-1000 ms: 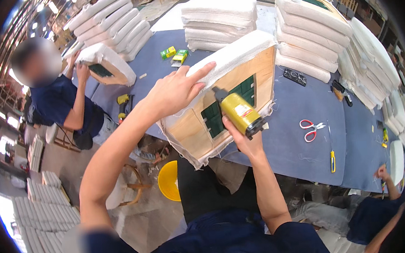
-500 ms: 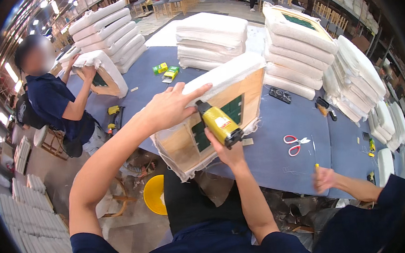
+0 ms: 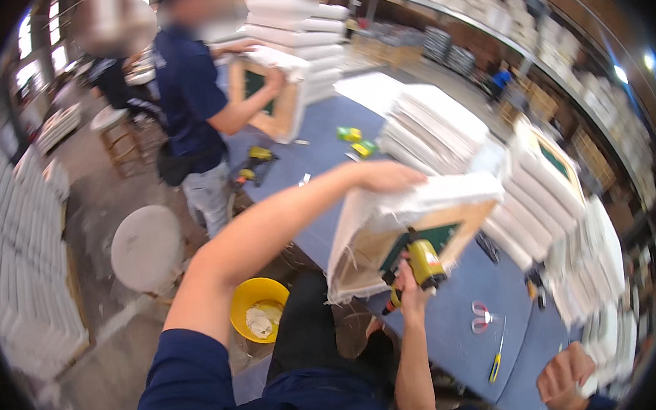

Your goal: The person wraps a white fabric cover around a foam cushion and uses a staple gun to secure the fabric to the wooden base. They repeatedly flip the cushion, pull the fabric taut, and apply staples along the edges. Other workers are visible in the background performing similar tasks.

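Observation:
My left hand [image 3: 392, 177] grips the top edge of a padded seat panel [image 3: 458, 189] that stands tilted on its edge at the table's near side. White fabric wraps the panel, with frayed threads at its corner. The panel's wooden frame and green webbing face me. In my right hand [image 3: 413, 296] is a yellow and black staple gun [image 3: 426, 262], held by its grip in front of the webbing. Blur hides whether its nose touches the frame.
The blue-grey table [image 3: 456, 340] carries red-handled cutters [image 3: 481, 317], a yellow-handled screwdriver [image 3: 496, 367], another staple gun [image 3: 256, 164] and stacked white seat panels [image 3: 436, 127]. Another person's fist [image 3: 566, 378] is at the lower right. A co-worker [image 3: 194, 100] handles a panel at left. A yellow bucket [image 3: 237, 316] stands below.
The view has swung left. My staple gun has moved from the panel's top edge down in front of its webbing. The person at right has let go of the screwdriver, which lies on the table.

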Demonstrator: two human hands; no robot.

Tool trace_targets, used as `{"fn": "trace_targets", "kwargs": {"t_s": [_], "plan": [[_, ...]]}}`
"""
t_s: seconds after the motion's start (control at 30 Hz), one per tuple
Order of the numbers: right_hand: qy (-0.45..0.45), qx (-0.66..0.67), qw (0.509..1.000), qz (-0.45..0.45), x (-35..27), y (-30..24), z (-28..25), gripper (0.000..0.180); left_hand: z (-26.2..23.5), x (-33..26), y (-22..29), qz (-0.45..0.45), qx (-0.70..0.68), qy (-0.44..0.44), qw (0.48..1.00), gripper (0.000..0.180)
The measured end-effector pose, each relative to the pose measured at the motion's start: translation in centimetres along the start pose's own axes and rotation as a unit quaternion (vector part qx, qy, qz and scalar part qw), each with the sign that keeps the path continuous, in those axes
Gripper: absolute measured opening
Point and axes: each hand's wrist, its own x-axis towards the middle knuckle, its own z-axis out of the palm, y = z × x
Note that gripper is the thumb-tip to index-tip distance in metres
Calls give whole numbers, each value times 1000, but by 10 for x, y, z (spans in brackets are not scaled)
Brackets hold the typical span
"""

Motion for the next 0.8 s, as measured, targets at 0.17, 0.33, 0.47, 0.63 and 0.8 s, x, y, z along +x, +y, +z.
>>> {"fn": "trace_targets", "kwargs": {"t_s": [0.17,0.33,0.47,0.63,0.8], "plan": [[45,-115,991,-53,-8,12,-18,27,2,-9,25,-89,-285,-93,950,61],[58,-235,963,-120,-6,26,-5,28,-1,-4,24,-109,-264,-112,952,63],[86,-285,917,-266,6,43,-2,25,-2,9,16,-59,-158,-91,981,63],[46,-324,903,-280,6,26,0,26,4,-7,44,-57,68,-83,993,59],[42,-342,899,-268,6,28,-8,39,16,-11,82,-118,222,-76,965,57]]}}
